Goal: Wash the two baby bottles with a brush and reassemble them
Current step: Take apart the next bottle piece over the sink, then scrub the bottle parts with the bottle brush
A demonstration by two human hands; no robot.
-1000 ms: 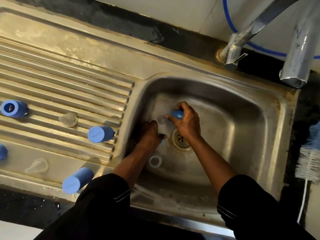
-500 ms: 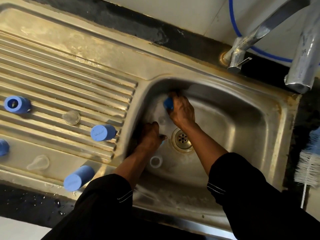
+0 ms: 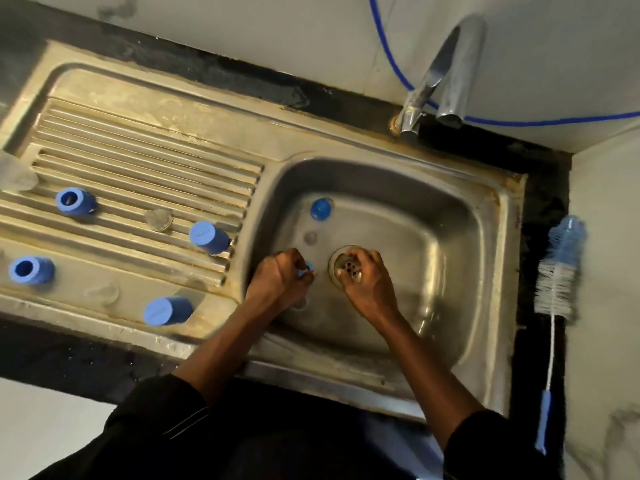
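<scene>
- The left hand (image 3: 280,280) is low in the sink (image 3: 485,237), near the centre of the frame. Its fingers are curled and pinch a small blue piece (image 3: 307,267) at the fingertips.
- The right hand (image 3: 369,280) is just to the right of it, over the drain (image 3: 337,263). Its fingers curl downward, and I cannot tell whether they hold anything.
- A blue cap (image 3: 320,208) lies in the upper left corner of the basin, apart from both hands. A small clear disc (image 3: 310,238) lies between it and the left hand.
- Four blue bottle parts lie on the ribbed drainboard (image 3: 138,161), in the left half of the frame.
  - An open ring (image 3: 74,201) lies at the upper left.
  - A second ring (image 3: 31,270) lies below it, near the left edge.
  - A closed cap (image 3: 207,237) lies close to the basin wall.
  - A lower cap (image 3: 168,310) lies near the front rim.
- A clear teat (image 3: 158,220) sits on the ribs between the open ring and the closed cap. A fainter teat (image 3: 104,294) lies on the flat strip between the second ring and the lower cap.
- A clear plastic shape (image 3: 15,174) shows at the left edge, too blurred and cut off to name.
- The bottle brush (image 3: 557,282) lies on the dark counter (image 3: 69,355) to the right of the sink. Its bristles point to the top of the frame and its blue handle to the bottom, and neither hand touches it.
- The tap (image 3: 450,71) reaches over the back rim at the upper right. A blue hose (image 3: 384,46) runs along the wall behind it.
</scene>
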